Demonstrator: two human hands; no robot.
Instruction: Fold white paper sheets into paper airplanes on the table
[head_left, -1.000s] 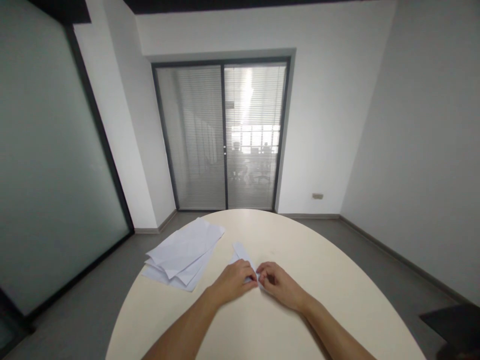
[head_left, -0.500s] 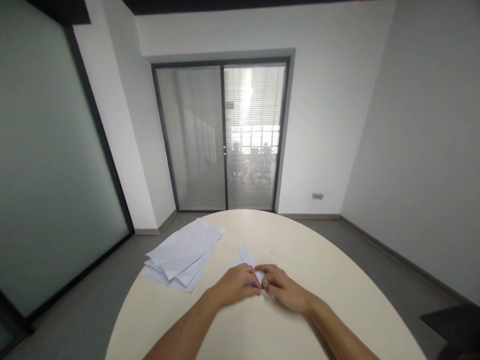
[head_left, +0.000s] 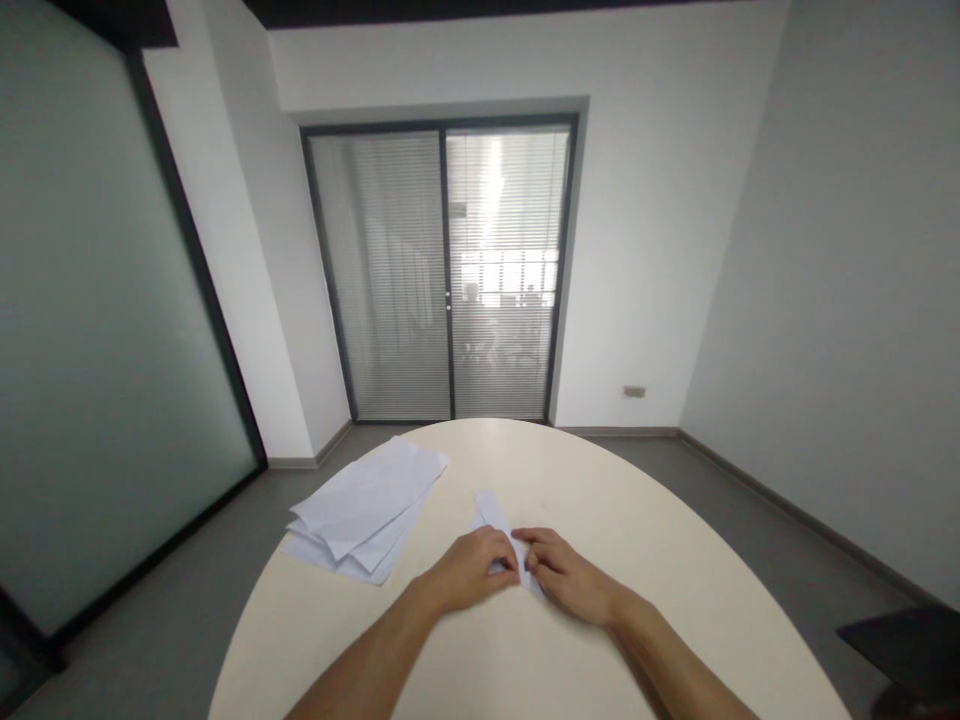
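Observation:
A narrow folded piece of white paper (head_left: 491,510) lies slanted on the round cream table (head_left: 517,665), its far end showing beyond my fingers. My left hand (head_left: 478,568) grips the paper's left side, thumb and fingers curled together around it. From the right, my right hand (head_left: 559,570) presses on the same paper with its index finger stretched along it and the other fingers curled. Between the two hands a strip of the paper shows; much of its left part is hidden under my left hand.
Several loose white sheets (head_left: 375,500) lie in an uneven pile at the table's left edge. Beyond the table stands a glazed door (head_left: 390,280) with blinds. A dark flat object (head_left: 900,640) juts in at the lower right.
My left thumb and fingers have shifted slightly on the paper, and the gap between my hands has widened a little. The paper and the pile stay in place.

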